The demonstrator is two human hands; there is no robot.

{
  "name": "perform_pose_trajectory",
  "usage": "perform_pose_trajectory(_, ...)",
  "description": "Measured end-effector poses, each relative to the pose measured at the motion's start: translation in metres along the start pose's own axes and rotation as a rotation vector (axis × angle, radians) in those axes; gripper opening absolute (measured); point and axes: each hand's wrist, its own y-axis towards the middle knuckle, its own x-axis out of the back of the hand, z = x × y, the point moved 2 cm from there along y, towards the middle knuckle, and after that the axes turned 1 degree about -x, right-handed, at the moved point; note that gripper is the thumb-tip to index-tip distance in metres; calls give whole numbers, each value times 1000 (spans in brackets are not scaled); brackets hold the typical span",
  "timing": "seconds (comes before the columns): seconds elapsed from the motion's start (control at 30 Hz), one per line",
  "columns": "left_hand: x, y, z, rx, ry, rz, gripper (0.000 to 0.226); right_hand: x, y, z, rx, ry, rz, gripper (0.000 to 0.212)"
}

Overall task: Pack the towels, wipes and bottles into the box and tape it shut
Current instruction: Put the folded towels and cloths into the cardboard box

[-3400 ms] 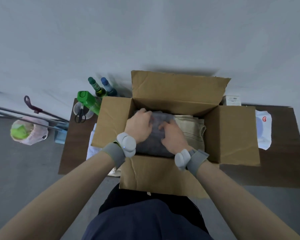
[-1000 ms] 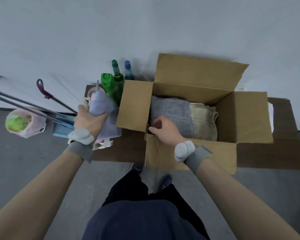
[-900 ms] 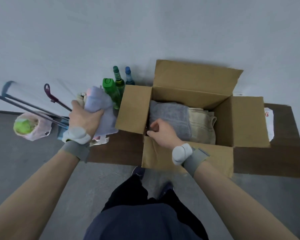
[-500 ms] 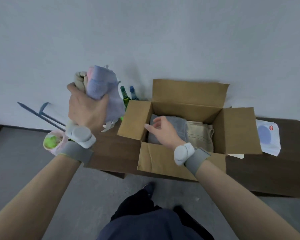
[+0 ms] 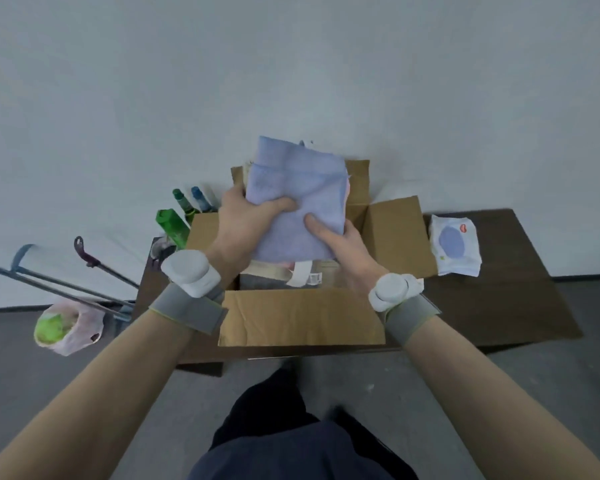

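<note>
We grip the lilac towel bundle [image 5: 297, 202] by its side edges, left hand [image 5: 238, 230] and right hand [image 5: 342, 245] each with thumb on top, above the open box [image 5: 300, 320], whose flaps splay outward. The wipes [image 5: 456, 245] lie right of the box; the bottles [image 5: 184, 211] stand left.

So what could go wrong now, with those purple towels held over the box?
The towel stack is several folded cloths held only by the left hand and right hand, so one might slip out or unfold going into the box. The bottles stand close beside its left flap; a bump could topple them. The wipes pack and bottles are not yet packed, so space may run short.
</note>
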Motion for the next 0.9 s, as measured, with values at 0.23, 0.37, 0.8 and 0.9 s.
perform_pose_trajectory(0.23, -48, 19, 42, 375, -264, 306, 56, 62, 1, -14, -187, -140, -23, 71)
perform_pose_trajectory(0.37, -64, 44, 67, 578, -370, 375, 55, 76, 13, -18, -256, -172, -58, 64)
perform_pose_trajectory(0.8, -107, 102, 170, 817, -466, 440, 50, 77, 73, -30, -202, -878, -365, 55)
perform_pose_trajectory(0.9, -116, 98, 193, 816, -473, 516, 40, 70, 71, -36, -176, -1035, -364, 55)
